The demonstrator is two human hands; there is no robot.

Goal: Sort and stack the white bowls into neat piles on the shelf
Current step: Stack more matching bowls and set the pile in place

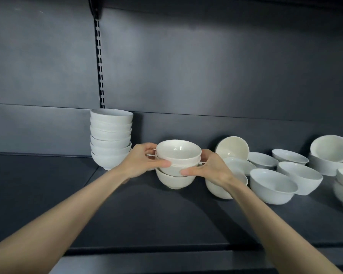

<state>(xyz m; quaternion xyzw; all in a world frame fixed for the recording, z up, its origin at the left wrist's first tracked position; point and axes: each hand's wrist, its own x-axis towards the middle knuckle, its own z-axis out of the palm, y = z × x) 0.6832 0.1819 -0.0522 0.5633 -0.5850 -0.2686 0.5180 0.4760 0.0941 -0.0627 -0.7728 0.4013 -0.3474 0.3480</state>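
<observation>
The small stack (177, 161) of three nested white bowls stands at the centre of the shelf (127, 214). Its bottom foot appears to meet the shelf surface.

The left hand (145, 159) grips the stack at its 9 o'clock side and the right hand (208, 167) at its 3 o'clock side. The fingers (162, 164) of both hands curl round the upper rims, thumbs to the front and the other fingers behind. This opposed hold probably serves to centre the bowls on each other and to keep the stack from tipping.

The tall pile (111, 139) stands at 10 o'clock from the held stack, against the back panel (206, 66). This position keeps finished work clear of the hands.

The loose bowls (273, 184) lie at 3 o'clock, some nested in pairs. One tilted bowl (232, 148) leans on its side. These are not yet sorted.

Judgement: the task is partly done. A chipped rim is a risk if the bowls seat unevenly.
</observation>
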